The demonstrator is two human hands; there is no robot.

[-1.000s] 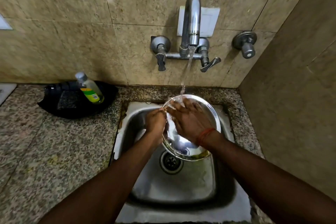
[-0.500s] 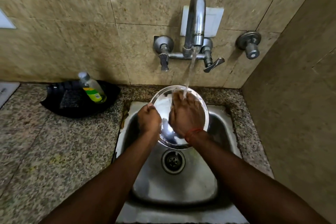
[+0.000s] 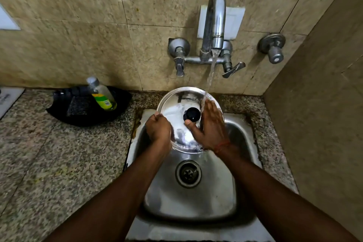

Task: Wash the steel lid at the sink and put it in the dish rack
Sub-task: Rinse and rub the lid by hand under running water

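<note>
The round steel lid [image 3: 176, 104] is held tilted over the steel sink [image 3: 231, 182], its top side with the black knob [image 3: 192, 114] facing me. My left hand [image 3: 158, 128] grips the lid's left rim. My right hand [image 3: 211, 129] lies flat and open on the lid's right side, thumb just below the knob. Water streams from the tap [image 3: 215, 25] onto the lid's upper right edge and over my right fingers. No dish rack is in view.
A black tray [image 3: 78, 114] with a dish-soap bottle [image 3: 102, 96] sits on the granite counter [image 3: 49, 163] left of the sink. Tiled walls close in behind and on the right, where a separate valve [image 3: 273, 49] sticks out. The sink drain [image 3: 188, 173] lies below the lid.
The lid has been turned over: its hollow underside faced me before, now the knob side does. It also moved up toward the tap. My right hand shifted to the lid's right side.
</note>
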